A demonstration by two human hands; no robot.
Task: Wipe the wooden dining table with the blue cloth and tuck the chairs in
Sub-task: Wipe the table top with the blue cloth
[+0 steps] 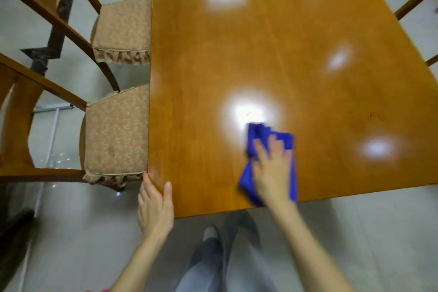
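Fingers spread and laid flat, the right hand (pixel 272 168) pressed down on the blue cloth (pixel 259 134), palm against the fabric and nothing pinched. The hand was blurred, so the lie of each finger could not be told finely. Cloth showed past the fingertips as a rumpled fold. On the thumb side a corner of it poked out beside the wrist, close to the table's near edge. Under cloth and hand lay the wooden table (pixel 272 54), glossy and orange-brown. Just beyond the cloth's far edge sat a bright glare patch (pixel 251 111) on the varnish, with smaller ones farther off.

Well off on the thumb side, the left hand (pixel 155 206) rested on the table's near corner. Its thumb lay on the top surface and its forefinger along the side edge, the fingers mostly straight. Just past that hand stood the near chair (pixel 113 135), its patterned cushion either touching the table's side edge or slipping under it; which could not be told. Farther along the same side was the far chair (pixel 123 31), its cushion likewise at the edge.

On the little-finger side, well beyond the cloth, part of a third chair (pixel 414 1) showed by the table's far corner. Below both wrists were grey trousers (pixel 203 268), a shoe (pixel 211 232) and pale floor (pixel 367 232).
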